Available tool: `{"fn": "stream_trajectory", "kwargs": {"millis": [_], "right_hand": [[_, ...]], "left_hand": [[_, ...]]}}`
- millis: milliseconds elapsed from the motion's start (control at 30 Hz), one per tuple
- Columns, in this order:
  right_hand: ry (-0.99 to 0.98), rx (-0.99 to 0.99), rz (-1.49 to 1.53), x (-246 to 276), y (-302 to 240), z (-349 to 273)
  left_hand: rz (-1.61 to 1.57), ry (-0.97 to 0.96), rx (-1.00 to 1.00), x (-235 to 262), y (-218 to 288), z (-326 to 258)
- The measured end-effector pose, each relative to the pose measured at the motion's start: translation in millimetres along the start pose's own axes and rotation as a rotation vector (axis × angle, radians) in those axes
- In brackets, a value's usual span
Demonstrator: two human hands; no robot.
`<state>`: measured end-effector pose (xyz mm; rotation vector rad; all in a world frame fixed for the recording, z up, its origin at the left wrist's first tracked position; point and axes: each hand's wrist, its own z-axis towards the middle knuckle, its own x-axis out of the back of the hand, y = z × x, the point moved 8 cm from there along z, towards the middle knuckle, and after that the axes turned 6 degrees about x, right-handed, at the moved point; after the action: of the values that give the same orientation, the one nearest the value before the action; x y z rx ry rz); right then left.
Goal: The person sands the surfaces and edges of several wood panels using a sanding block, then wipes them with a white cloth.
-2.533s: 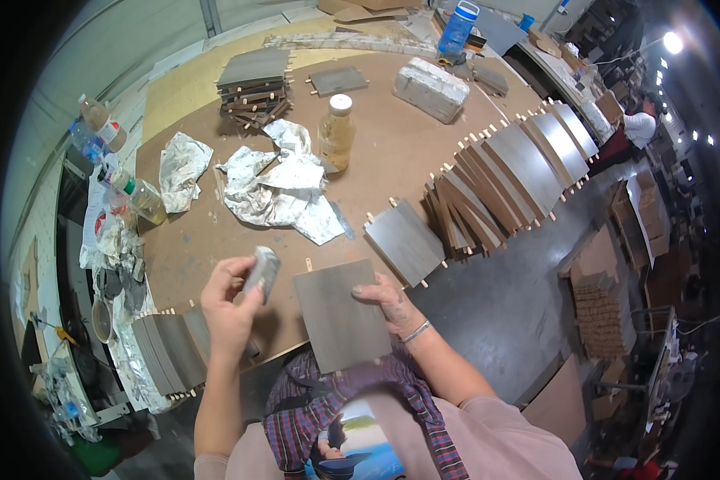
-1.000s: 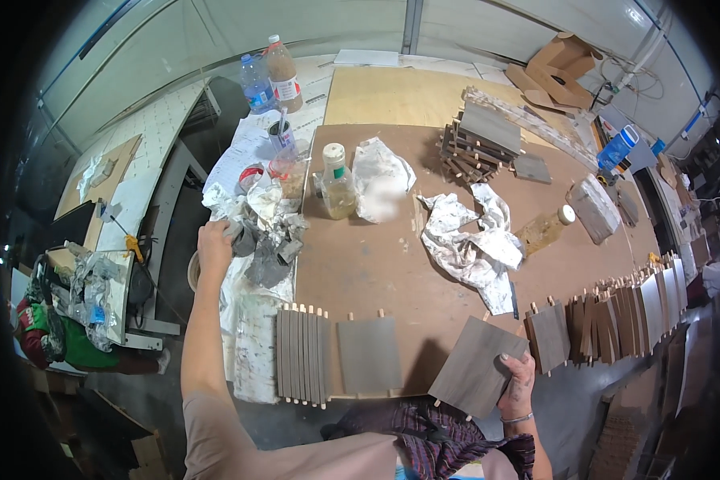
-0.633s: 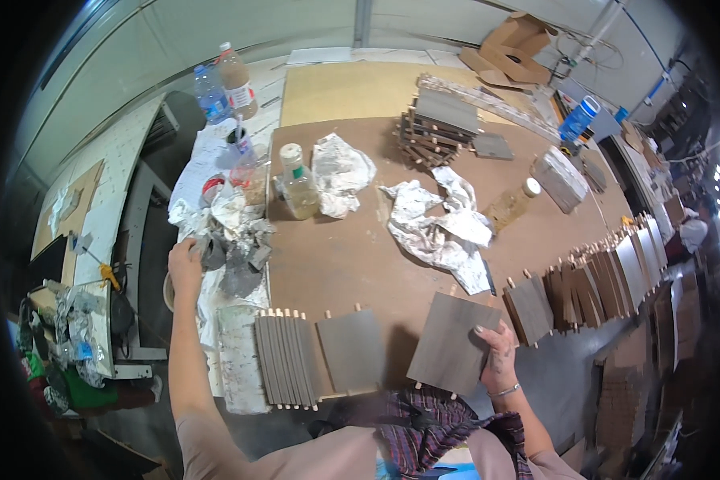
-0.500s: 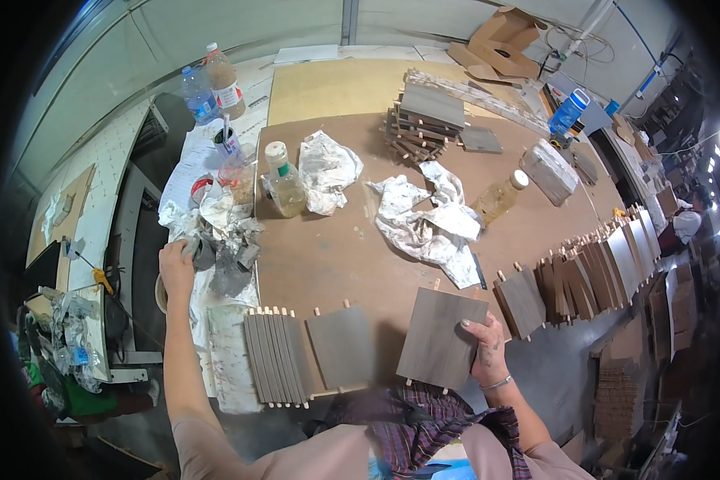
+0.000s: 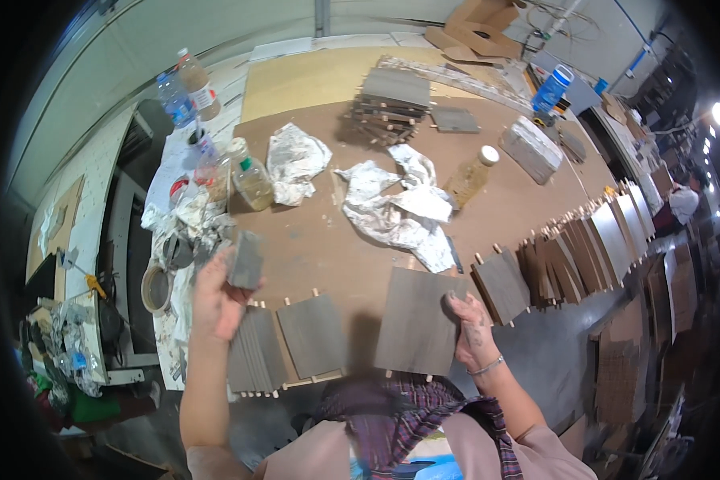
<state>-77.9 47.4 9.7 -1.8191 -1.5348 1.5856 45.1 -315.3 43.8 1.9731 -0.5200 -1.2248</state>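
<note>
Grey rectangular wooden panel with small dowel pegs along its edges [image 5: 418, 320] lies flat at the near edge of the brown desk [image 5: 328, 240], directly before the person. Right hand [image 5: 472, 320] rests fingers spread on the panel's right edge, apparently steadying it against sliding. Left hand [image 5: 216, 298] is raised above the near-left part of the desk, closed around a small grey block, possibly a sanding block [image 5: 245, 260], held upright in the fingers.

Just left of the held panel, a second grey panel [image 5: 312, 336] lies flat, and a fanned set of similar panels [image 5: 252, 360] stands on edge beside it, judged to be sorted work kept within reach. Along the right edge of the desk, a long row of brown and grey panels [image 5: 584, 248] leans one against another, pegs outward.

Mid-desk lie crumpled sheets of silver foil [image 5: 392, 208]. Near them stand a clear bottle of yellowish liquid with a white cap [image 5: 472, 174] and a glass jar with a green lid [image 5: 252, 180]. At the far edge sits a stack of dark panels [image 5: 392, 104]. Plastic bottles [image 5: 180, 88] stand at the far-left corner.
</note>
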Motion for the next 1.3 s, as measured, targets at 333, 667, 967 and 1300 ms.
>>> {"fn": "stream_trajectory", "kwargs": {"millis": [333,667,967,1300], "right_hand": [[-0.032,0.17,-0.109,13,-18,-7],[-0.011,0.228,-0.053,20,-15,-21],[0.036,0.216,0.05,30,-12,-23],[0.029,0.152,0.075,34,-3,-23]], "left_hand": [[0.717,-0.034,-0.257,-134,-74,-22],[1.206,-0.024,-0.872,-231,-108,-36],[1.307,0.062,-0.871,-212,-117,-15],[1.334,0.026,-0.878,-211,-116,-22]]}}
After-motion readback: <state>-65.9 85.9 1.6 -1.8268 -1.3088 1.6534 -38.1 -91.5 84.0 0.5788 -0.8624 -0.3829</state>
